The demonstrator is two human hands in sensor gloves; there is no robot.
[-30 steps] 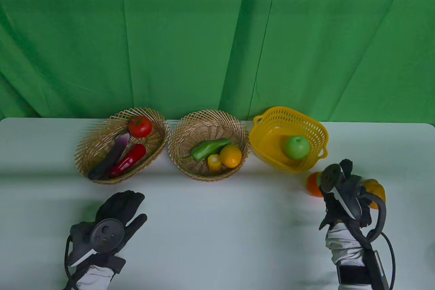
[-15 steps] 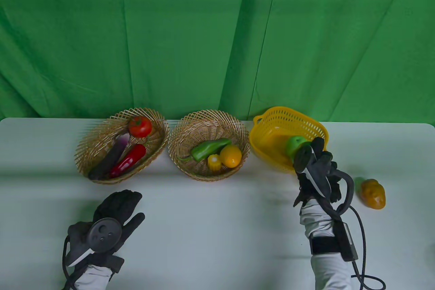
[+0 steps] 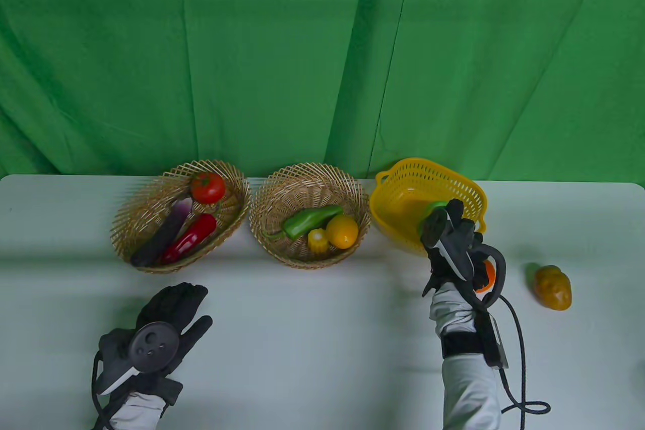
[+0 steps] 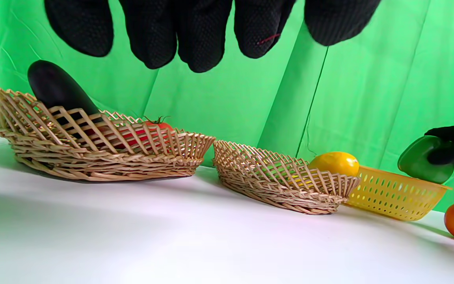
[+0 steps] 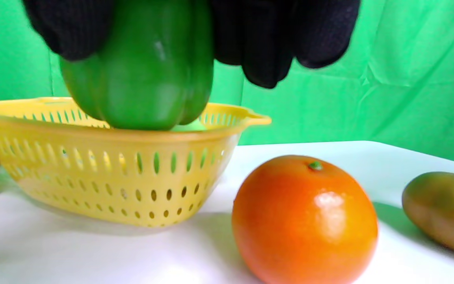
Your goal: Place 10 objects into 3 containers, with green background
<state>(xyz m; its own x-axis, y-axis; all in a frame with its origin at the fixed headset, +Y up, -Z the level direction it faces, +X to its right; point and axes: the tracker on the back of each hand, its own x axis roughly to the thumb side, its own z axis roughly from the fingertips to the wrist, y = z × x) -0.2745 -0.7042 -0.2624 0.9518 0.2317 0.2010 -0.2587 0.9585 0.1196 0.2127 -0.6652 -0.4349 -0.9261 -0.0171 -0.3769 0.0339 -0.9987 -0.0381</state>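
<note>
The right hand (image 3: pixel 453 243) grips a green pepper (image 5: pixel 140 67) over the basket (image 5: pixel 105 173); released early, it could clip the rim and roll out. The left hand (image 3: pixel 166 319) rests spread, empty.

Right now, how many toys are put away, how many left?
Done: three pieces lie in the left wicker basket, three in the middle wicker basket. In hand: the right hand holds a green bell pepper over the yellow basket. Left: the orange and a brownish-yellow piece on the table.
</note>
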